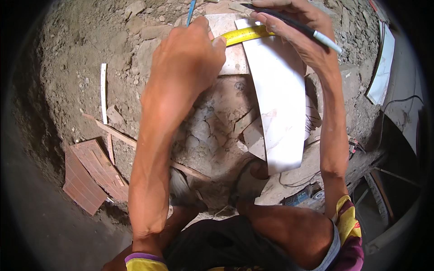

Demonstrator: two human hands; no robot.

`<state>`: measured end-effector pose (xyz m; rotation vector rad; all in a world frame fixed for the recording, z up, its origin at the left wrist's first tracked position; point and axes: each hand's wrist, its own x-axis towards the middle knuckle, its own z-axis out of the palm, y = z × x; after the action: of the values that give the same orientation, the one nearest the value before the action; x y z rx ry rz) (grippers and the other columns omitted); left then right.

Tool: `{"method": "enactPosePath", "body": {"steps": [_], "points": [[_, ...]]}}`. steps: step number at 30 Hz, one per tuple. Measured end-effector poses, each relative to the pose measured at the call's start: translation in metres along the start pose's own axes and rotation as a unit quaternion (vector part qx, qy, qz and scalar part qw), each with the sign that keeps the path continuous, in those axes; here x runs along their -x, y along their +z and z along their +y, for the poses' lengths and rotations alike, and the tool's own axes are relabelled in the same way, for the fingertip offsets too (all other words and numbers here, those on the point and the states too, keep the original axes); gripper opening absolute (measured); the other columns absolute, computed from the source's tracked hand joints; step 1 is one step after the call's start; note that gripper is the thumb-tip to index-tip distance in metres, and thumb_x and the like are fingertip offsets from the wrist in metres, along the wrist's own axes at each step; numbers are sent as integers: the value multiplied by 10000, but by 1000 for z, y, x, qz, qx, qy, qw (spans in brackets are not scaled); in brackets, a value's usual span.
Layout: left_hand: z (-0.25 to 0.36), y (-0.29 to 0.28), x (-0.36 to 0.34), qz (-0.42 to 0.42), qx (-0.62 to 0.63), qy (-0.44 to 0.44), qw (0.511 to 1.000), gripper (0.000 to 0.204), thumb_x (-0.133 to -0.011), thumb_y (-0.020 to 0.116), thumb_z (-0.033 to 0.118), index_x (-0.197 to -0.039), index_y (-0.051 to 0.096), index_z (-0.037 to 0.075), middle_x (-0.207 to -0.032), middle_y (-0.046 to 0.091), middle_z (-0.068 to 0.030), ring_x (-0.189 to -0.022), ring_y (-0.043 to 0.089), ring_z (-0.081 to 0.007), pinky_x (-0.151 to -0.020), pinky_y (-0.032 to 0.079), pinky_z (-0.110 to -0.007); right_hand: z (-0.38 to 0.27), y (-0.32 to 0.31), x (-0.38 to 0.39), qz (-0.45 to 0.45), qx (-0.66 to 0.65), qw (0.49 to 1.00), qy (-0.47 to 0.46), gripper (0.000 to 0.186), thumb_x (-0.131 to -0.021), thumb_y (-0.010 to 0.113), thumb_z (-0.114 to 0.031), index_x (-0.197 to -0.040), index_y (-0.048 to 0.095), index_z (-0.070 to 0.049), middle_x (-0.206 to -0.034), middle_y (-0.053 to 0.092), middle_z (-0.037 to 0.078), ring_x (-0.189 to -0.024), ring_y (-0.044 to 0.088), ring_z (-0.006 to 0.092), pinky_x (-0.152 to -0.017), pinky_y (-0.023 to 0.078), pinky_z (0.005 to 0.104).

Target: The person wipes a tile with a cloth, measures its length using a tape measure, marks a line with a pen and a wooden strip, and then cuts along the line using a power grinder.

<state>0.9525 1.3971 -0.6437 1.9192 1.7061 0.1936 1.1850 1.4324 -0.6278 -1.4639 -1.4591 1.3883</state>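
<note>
- Left hand (187, 63) pins the yellow measuring tape (246, 35) across the long white tile strip (278, 104), grip pressed onto it.
- Right hand (294, 27), grip clamped on a dark pen (294, 25), hovers at the tape; no mark visible yet.

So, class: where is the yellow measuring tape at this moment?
In the head view, top centre, the yellow measuring tape lies across the white tile strip's far end, stretched between the left hand and right hand.
</note>
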Motion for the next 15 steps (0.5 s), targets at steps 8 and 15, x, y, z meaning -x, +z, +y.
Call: {"method": "enactPosePath", "body": {"steps": [8,15], "points": [[21,-34,-15,-129,92,-81,984,344,-982,667,302,-1035,730,-32,-698,732,-205,-726,757,-373,-782,576,-486,13,5,-11,2,45,999,-10,176,-983,761,-179,-929,745,-12,-818,764,82,-813,745,164,-739,587,302],[52,-73,-23,-189,38,-113,975,430,-1014,606,235,-1267,673,-106,-1049,766,-307,-937,790,-339,-935,583,-418,13,6,-22,-47,22,998,-40,272,-1003,733,-164,-773,676,-32,-712,694,44,-742,719,138,-693,565,292]]}}
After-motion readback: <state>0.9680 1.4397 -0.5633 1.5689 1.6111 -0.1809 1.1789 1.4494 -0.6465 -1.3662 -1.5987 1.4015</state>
